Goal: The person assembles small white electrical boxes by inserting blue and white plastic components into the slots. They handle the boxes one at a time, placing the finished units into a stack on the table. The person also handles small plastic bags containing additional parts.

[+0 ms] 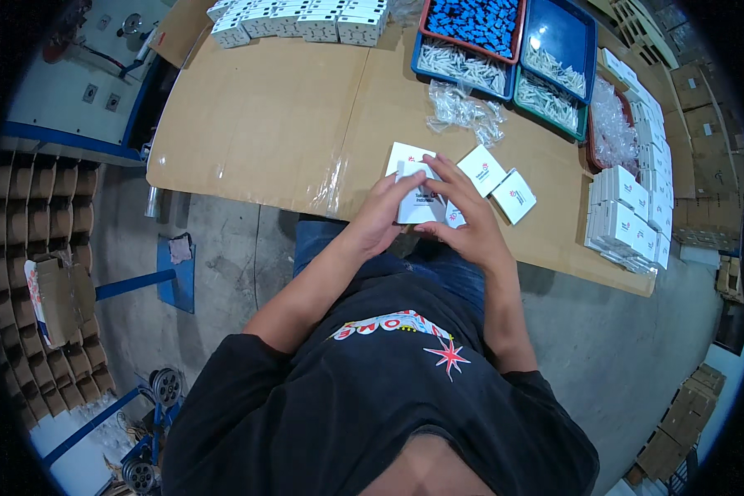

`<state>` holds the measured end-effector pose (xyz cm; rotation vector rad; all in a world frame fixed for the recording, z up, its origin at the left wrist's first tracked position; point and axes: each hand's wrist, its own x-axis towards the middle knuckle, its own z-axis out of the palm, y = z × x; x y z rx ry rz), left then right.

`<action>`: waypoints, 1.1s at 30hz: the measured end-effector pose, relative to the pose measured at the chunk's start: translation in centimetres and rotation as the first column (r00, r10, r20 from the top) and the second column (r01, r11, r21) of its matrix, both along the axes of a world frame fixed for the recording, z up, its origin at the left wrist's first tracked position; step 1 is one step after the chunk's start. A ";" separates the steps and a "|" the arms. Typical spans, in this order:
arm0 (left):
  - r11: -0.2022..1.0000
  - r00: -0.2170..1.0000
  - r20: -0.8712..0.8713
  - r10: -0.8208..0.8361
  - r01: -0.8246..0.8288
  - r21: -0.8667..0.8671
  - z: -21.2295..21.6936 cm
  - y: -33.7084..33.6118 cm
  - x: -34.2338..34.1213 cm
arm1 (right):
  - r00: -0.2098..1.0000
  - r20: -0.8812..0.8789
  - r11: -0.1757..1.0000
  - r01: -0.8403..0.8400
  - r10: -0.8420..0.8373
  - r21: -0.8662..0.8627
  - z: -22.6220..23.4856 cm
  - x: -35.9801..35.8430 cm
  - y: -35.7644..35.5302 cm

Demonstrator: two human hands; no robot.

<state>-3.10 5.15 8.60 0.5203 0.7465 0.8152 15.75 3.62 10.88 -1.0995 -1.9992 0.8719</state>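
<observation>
At the near edge of the cardboard-covered table I hold a small flat white box with dark print between both hands. My left hand grips its left side, the thumb lying over the top face. From the right, my right hand closes round the box, fingers across its upper edge and thumb at the lower one. Another white box lies just beyond, partly covered by my hands. Close to my right hand rest two more, a white box and a tilted white box. Part of a further one shows between my fingers.
Cardboard covers the table. Stacked white boxes stand at the far left and the right edge. Trays at the back hold blue pieces and white pieces. Clear plastic bags lie before them.
</observation>
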 end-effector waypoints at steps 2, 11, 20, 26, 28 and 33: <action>0.998 0.998 0.064 0.002 -0.005 0.057 -0.1 -0.1 -0.1 | 1.000 -0.006 1.000 -0.012 0.012 0.016 -0.2 0.2 0.1; 0.921 0.994 -0.076 0.078 -0.043 0.388 0.7 -0.6 0.6 | 0.918 -0.308 0.968 0.240 -0.250 -0.070 1.0 -0.7 -0.8; 0.687 0.967 -0.212 0.140 0.060 0.724 2.4 -2.4 1.7 | 0.574 -0.493 0.754 0.546 -0.654 -0.366 0.3 -1.9 1.5; 0.680 0.960 -0.211 0.183 0.031 0.733 2.2 -2.9 2.2 | 0.578 -0.540 0.740 0.659 -0.611 -0.132 0.1 -2.6 2.1; 0.658 0.947 -0.250 0.202 0.058 0.751 1.9 -3.0 2.2 | 0.589 -0.518 0.734 0.669 -0.620 -0.119 -0.2 -2.4 2.2; 0.842 0.972 -0.145 0.185 -0.080 0.534 0.9 -2.9 2.8 | 0.643 -0.316 0.717 0.633 -0.697 -0.292 -0.7 -2.1 3.0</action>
